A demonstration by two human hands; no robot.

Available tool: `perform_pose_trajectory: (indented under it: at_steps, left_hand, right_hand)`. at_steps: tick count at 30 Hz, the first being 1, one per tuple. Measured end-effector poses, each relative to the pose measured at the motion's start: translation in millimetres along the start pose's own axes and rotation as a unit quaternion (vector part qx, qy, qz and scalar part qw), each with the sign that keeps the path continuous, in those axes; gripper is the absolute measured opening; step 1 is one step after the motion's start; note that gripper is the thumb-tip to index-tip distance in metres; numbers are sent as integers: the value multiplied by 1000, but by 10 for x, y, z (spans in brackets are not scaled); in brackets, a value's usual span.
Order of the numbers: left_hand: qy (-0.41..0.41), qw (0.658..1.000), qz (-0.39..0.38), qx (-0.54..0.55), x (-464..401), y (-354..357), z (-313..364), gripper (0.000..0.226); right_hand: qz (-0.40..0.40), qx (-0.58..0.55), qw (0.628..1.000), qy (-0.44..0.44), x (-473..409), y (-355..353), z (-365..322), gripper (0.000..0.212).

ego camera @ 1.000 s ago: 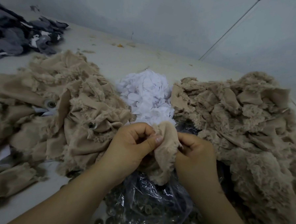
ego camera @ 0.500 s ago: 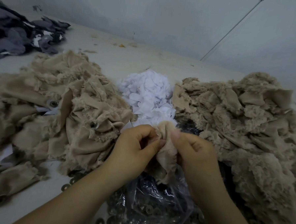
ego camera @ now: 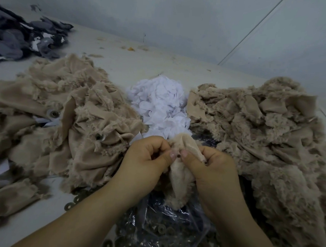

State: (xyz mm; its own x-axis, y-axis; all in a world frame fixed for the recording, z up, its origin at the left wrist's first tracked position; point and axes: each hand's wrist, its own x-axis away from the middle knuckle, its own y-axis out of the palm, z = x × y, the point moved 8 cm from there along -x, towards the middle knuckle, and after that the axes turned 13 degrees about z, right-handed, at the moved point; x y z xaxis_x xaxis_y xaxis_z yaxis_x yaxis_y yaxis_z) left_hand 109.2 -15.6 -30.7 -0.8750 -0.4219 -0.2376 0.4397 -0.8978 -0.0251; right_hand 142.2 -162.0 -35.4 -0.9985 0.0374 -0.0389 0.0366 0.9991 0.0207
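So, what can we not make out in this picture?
Head view only.
1. Small dark part between the thumbs: too small to identify.
2. Fingertips of the left hand and right hand: curled out of sight around the beige fleecy fabric piece.
3. Clear plastic bag of dark metal rings: partly under the forearms, cut by the bottom edge.
4. Dark grey fabric pile: cut off at the left edge.

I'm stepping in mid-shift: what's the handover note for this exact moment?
Left hand pinches the beige plush piece at its top.
Right hand pinches it too; both thumbs meet at a small dark stud.
Bag of metal rings lies under the hands, white cut pieces behind.
Done: left plush pile shows fitted metal snaps.
To do: probably finish this piece, then the right plush pile.
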Motion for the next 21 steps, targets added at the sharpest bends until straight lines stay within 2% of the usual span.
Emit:
perform_pose_trajectory:
  at_steps: [2,4,6,9,11,15,18,21]
  left_hand:
    - [42,997,28,-54,11,-19,59,37]
    - [65,994,44,-72,39,-15,106,33]
    - [91,992,67,-57,60,-48,178,24]
    - [226,963,73,-127,103,-66,395,21]
    - [258,953,57,-146,125,-28,409,23]
    - [208,962,48,-169,95,-30,303,17]
    - [176,971,31,-158,40,-31,253,16]
    - [174,966,79,-176,-5,-135,280,9]
  right_hand:
    - [6,16,1000,-7,21,-1,-15,16]
    - [16,31,999,0,26,-11,-12,15]
    - [34,40,999,6,5,-56,6,44]
    - [27,29,999,-29,25,-55,-55,70]
    - [14,39,997,-64,32,-46,-83,62]
    - [-35,-8,998,-42,32,34,-94,27]
    - [-65,-41,997,2,28,64,-19,27]
    - [-7,-72,997,10,-68,-79,-29,27]
